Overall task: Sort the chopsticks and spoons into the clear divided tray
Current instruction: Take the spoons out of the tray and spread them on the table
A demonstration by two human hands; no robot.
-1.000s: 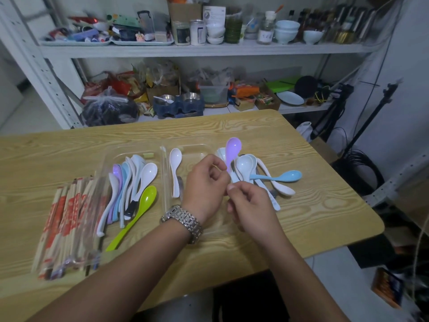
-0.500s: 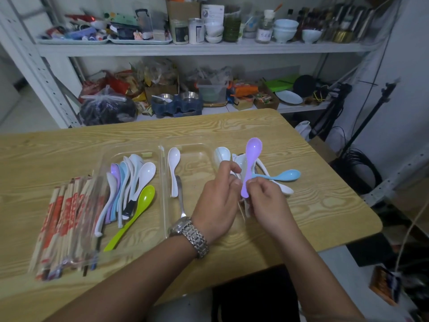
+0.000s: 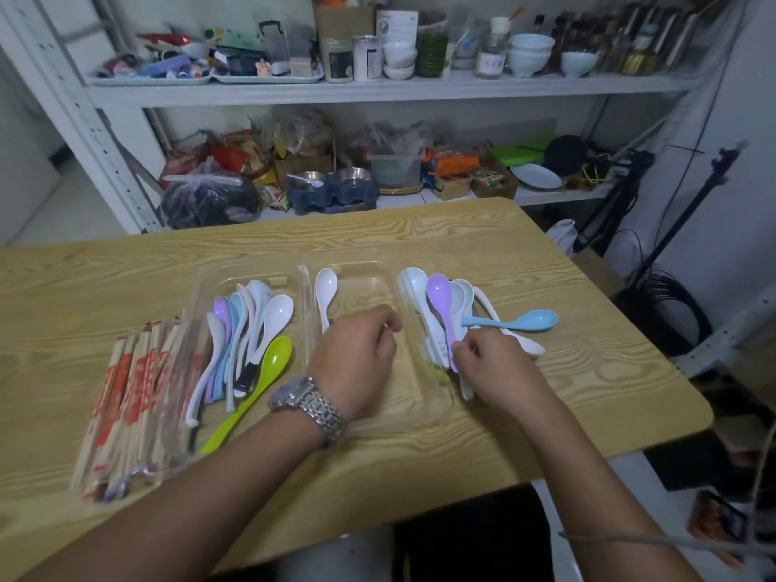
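- right hand (image 3: 489,363) pinches purple spoon (image 3: 441,304) handle; spoon runs away from fingers, bowl far end (over spoon pile)
- left hand (image 3: 357,354) curled over clear divided tray (image 3: 357,262), grip unclear

A wooden table (image 3: 420,228) with pale, strongly figured grain and rounded corners fills the foreground. Behind it stands a white metal shelving unit (image 3: 126,170) against a white wall (image 3: 483,115). Its upper shelf (image 3: 378,91) is crowded with white bowls (image 3: 530,52), jars, tins, bottles and a cardboard box (image 3: 344,21). The lower shelf holds a dark plastic bag (image 3: 210,199), snack packets, a blue double pet bowl (image 3: 331,191) and a white plate (image 3: 536,176). At right, black tripod stands (image 3: 688,212) and coiled cables (image 3: 663,304) rest by the wall. The floor (image 3: 63,203) is pale and light is even.
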